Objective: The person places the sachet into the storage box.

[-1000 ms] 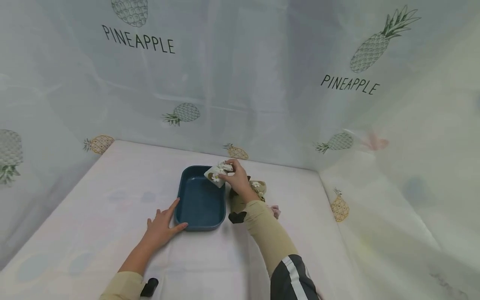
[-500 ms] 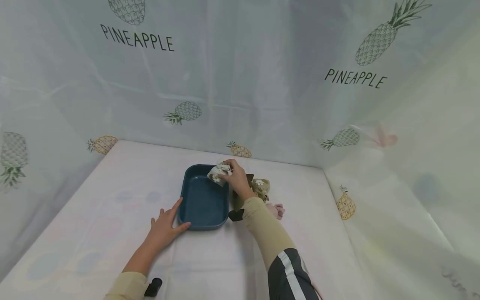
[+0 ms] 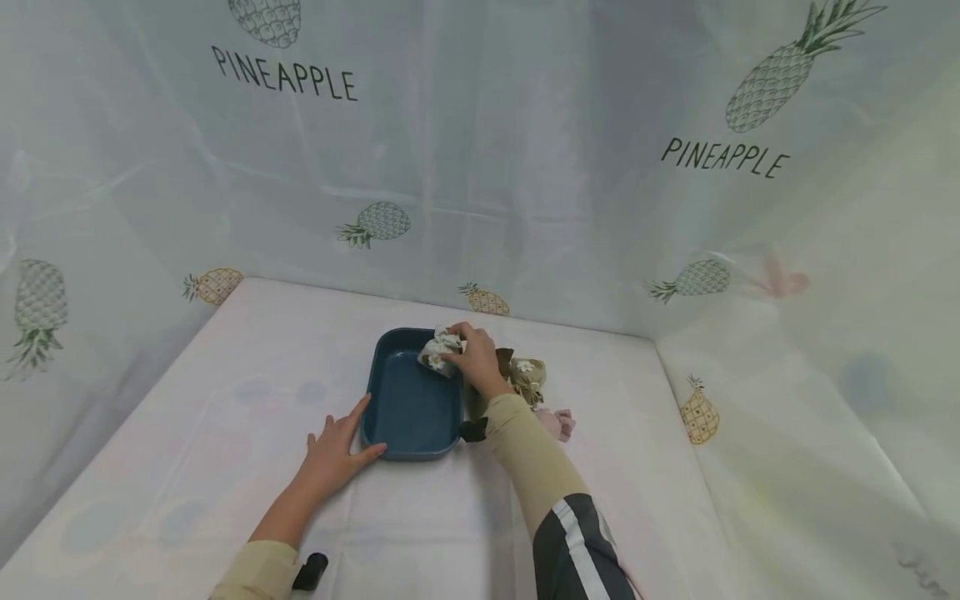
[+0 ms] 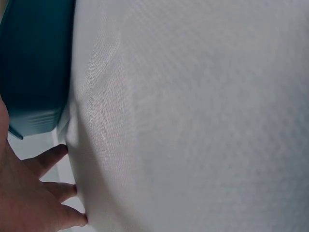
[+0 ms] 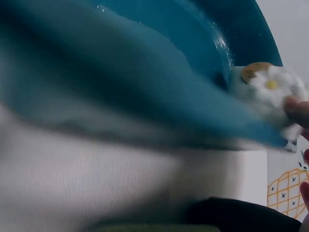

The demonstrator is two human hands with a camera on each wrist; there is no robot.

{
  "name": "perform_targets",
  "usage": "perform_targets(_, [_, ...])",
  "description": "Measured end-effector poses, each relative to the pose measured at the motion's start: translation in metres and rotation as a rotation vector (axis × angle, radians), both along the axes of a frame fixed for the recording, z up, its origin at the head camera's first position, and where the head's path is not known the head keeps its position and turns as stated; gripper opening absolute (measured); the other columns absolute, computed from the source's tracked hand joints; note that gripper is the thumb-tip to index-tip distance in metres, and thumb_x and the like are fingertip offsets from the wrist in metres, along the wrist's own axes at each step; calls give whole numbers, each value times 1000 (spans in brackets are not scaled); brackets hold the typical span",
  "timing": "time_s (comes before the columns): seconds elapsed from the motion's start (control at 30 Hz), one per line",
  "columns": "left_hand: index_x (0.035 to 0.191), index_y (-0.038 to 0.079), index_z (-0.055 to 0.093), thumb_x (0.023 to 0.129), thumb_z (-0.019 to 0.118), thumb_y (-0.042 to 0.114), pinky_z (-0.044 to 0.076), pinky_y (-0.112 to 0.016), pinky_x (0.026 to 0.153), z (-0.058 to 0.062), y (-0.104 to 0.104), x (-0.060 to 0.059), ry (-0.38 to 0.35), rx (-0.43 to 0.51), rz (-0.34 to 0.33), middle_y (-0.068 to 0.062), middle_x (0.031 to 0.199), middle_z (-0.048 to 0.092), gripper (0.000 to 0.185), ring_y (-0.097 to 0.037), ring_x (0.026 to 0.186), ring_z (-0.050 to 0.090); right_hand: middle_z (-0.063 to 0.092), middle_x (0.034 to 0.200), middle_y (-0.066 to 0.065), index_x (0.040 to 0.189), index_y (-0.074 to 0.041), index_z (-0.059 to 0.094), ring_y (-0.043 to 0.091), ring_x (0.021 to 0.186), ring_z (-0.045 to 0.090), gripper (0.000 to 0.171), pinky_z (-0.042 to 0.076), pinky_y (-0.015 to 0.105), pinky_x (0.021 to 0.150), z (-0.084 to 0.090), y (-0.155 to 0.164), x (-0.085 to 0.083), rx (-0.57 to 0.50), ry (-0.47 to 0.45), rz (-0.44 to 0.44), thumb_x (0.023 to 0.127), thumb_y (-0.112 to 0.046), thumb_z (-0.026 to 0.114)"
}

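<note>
A small white cloth pouch [image 3: 441, 354] with a daisy on it is at the far right corner of a deep blue rectangular tray [image 3: 414, 455]. My right hand [image 3: 477, 364] pinches the pouch from the right. In the right wrist view, the white daisy [image 5: 271, 86] and a round brown tag [image 5: 255, 70] show on the pouch [image 5: 241, 89] just inside the tray wall. With fingers spread, my left hand [image 3: 330, 454] touches the tray's near left side with index finger and thumb. The left wrist view has this hand's other fingers [image 4: 60, 191] resting on the cloth.
Right of the tray lie a khaki daisy pouch [image 3: 528, 371], a pink pouch [image 3: 557, 423] and a dark-cornered item [image 3: 474, 430] partly under the right arm. White cloth [image 3: 247, 433] covers the table. A pineapple-print curtain [image 3: 510, 167] hangs behind.
The right hand has brought the white pouch slightly down against the inside of the tray's far right corner. The left hand keeps its place on the tray. The head view has shifted a little.
</note>
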State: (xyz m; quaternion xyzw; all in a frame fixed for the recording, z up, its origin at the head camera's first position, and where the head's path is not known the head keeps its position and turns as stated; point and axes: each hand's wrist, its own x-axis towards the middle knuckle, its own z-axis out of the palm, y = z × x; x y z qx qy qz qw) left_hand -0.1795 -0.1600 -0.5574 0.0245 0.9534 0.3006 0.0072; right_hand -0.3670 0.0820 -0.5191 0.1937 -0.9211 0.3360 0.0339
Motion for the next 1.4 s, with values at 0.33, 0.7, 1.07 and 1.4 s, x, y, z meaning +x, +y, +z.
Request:
perform_targets(0.33, [157,18,18,88,66,55,9,-83,94,-2,-2,-2,-2,-3,-6,-33,144,39,92,-64,132,18,62,118,5,142,-18,49,29,124,48,63,38,48,101,15,17,1,43,-42,68,86,-8,76])
perform_targets(0.7, [158,18,16,88,65,54,10,-82,95,-2,3,-5,4,-12,-13,-34,141,41,92,-65,132,19,60,124,10,141,-12,50,31,99,62,62,47,44,89,23,52,22,20,-50,129,85,-1,75])
perform_targets(1.07, [157,17,16,88,63,57,9,-82,95,-5,0,-2,-13,-21,-9,-35,141,41,93,-64,132,18,57,132,9,133,-5,57,26,126,48,53,36,41,107,32,88,54,57,-20,170,84,-1,76])
perform_targets(1.4, [157,18,16,88,62,59,10,-82,95,-6,-2,-2,-12,-23,-10,-35,141,41,93,-64,132,19,56,135,7,131,-8,60,31,133,43,53,33,49,108,35,123,80,46,-61,72,82,-6,79])
